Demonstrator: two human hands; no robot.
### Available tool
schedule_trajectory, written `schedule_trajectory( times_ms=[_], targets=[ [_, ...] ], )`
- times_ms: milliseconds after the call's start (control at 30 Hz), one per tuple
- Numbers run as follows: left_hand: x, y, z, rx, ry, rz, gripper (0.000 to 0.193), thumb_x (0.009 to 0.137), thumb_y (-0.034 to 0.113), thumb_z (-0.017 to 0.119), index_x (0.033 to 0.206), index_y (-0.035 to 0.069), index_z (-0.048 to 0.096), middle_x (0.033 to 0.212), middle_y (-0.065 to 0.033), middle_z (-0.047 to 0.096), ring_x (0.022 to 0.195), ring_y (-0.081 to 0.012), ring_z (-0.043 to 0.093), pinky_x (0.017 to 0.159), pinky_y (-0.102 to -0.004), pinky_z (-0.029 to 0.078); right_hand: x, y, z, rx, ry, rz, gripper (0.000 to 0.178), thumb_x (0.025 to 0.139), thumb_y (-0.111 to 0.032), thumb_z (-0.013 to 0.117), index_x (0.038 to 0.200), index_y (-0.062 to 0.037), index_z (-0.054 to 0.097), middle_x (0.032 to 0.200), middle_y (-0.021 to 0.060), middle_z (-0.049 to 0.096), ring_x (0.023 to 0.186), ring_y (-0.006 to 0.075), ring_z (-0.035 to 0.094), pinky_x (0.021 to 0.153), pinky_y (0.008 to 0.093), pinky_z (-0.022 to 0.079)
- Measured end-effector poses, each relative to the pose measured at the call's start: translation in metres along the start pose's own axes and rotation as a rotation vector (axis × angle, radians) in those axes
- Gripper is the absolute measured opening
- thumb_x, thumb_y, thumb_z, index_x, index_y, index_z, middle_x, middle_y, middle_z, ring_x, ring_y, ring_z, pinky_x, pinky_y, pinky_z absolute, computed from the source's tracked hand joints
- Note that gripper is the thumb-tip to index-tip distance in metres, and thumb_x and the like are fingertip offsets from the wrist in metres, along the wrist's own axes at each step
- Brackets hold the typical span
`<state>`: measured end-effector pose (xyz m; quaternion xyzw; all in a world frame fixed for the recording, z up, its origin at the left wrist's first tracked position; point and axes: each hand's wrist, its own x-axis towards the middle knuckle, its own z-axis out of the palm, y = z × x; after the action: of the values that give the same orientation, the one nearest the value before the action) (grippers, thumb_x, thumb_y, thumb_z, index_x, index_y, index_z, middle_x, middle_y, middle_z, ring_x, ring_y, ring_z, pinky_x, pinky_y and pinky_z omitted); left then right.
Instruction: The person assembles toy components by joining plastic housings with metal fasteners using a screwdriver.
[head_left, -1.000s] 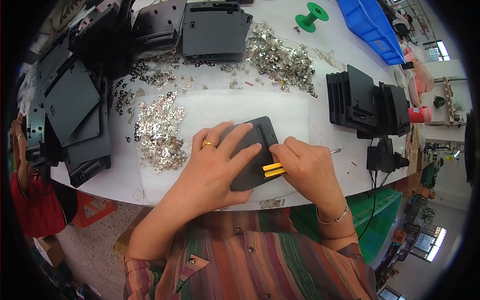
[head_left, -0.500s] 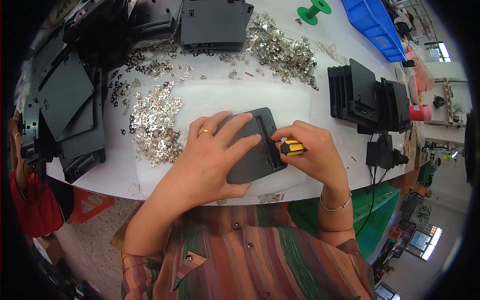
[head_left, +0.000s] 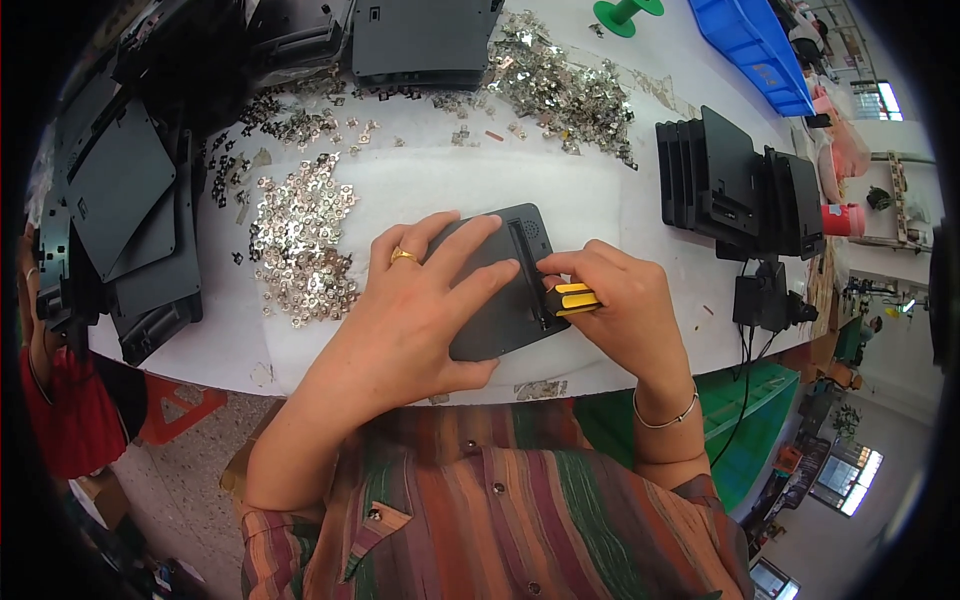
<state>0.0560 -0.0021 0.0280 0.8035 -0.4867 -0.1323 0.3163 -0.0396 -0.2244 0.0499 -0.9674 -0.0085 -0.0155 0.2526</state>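
A flat black plastic housing, with a long slot and a round cluster of small holes, lies on a white foam sheet before me. My left hand rests across it with fingers spread, a gold ring on one. The left thumb is by the housing's near edge. At the slotted right side, my right hand is closed around a screwdriver with a yellow and black handle; its tip is hidden. Left of my left hand is a pile of small shiny metal clips.
More metal pieces lie at the back. Black housings stand in a row at right and are stacked at left and behind. A green spool, a blue bin and a black adapter with cables sit around.
The screwdriver handle has tilted a little and sits slightly farther left in my right hand. My left hand stays on the housing. The whole view has shifted slightly.
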Motion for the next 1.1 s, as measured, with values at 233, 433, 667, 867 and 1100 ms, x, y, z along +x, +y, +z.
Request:
schedule_trajectory(
  times_ms=[233,433,667,867,1100],
  targets=[
    [-0.003,-0.001,0.007,-0.031,0.04,-0.002,0.076,0.058,0.025,0.087,0.13,0.013,0.064,0.153,-0.0112,0.048,0.142,-0.0356,0.042,0.114,-0.0517,0.03,-0.01,-0.001,0.007,-0.04,0.121,-0.043,0.022,0.079,-0.003,0.079,0.1,-0.0089,0.074,0.077,0.0048,0.067,0.064,0.0213,0.067,0.056,0.0314,0.05],
    [-0.005,-0.004,0.015,-0.054,0.09,0.0,0.076,0.058,0.024,0.087,0.129,0.014,0.064,0.153,-0.0105,0.048,0.141,-0.0349,0.043,0.114,-0.0511,0.029,-0.015,-0.016,0.004,-0.203,0.122,-0.022,0.021,0.084,-0.009,0.079,0.104,-0.0098,0.076,0.069,0.0047,0.062,0.057,0.0211,0.061,0.051,0.0332,0.045],
    [-0.006,-0.006,0.02,0.002,0.117,0.035,0.074,0.057,0.024,0.087,0.127,0.015,0.065,0.153,-0.0095,0.049,0.14,-0.0354,0.043,0.113,-0.0505,0.03,-0.016,-0.004,0.009,-0.262,0.14,-0.091,0.022,0.084,-0.011,0.076,0.106,-0.0123,0.074,0.066,0.0009,0.055,0.056,0.018,0.058,0.046,0.034,0.042],
    [-0.007,-0.007,0.023,-0.016,0.155,0.056,0.073,0.056,0.025,0.087,0.125,0.017,0.066,0.151,-0.0091,0.052,0.139,-0.0366,0.045,0.111,-0.0514,0.031,-0.011,-0.01,0.012,-0.329,0.161,-0.098,0.018,0.079,-0.006,0.08,0.096,-0.01,0.074,0.067,0.0026,0.06,0.058,0.0192,0.061,0.05,0.0326,0.046],
    [-0.007,-0.009,0.026,0.016,0.165,0.079,0.069,0.056,0.025,0.087,0.121,0.017,0.068,0.149,-0.008,0.054,0.138,-0.0372,0.046,0.109,-0.0512,0.032,-0.008,-0.004,0.01,-0.325,0.105,-0.131,0.019,0.079,-0.006,0.08,0.096,-0.0101,0.072,0.067,0.0018,0.061,0.059,0.0191,0.062,0.05,0.0322,0.045]
  ],
)
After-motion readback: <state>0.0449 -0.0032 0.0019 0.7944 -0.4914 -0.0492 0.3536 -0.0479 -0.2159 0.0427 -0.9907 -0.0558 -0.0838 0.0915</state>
